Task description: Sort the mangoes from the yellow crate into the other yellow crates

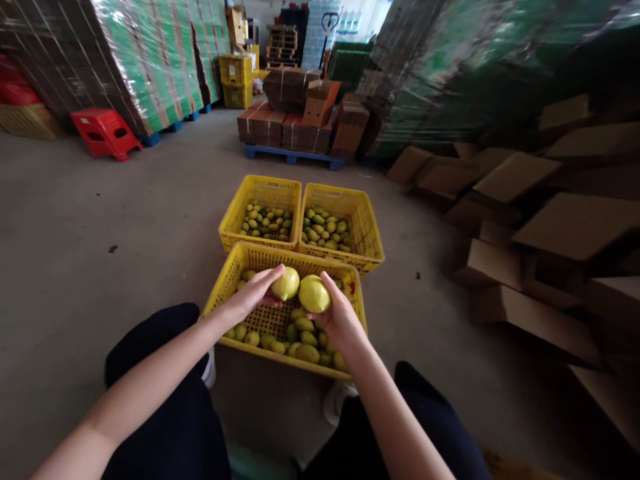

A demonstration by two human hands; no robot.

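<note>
My left hand [257, 291] grips a yellow lemon [286, 284], thumb on top and fingers beneath. In my right hand [340, 315] is a second yellow lemon [314, 294], held close beside the first. Both are raised above the near yellow crate [227, 267]. Inside that crate, greenish-yellow lemons [307, 353] line the near side and pile up at the right, while part of the slatted bottom shows in the middle. My hands and forearms hide some of the crate's contents.
Two more yellow crates with lemons, a left one [225, 220] and a right one [373, 230], stand just beyond. Cardboard boxes [540, 267] crowd the right side. Flattened cartons [285, 127] rest on a blue pallet [290, 157]. A red stool [106, 132] stands at the left.
</note>
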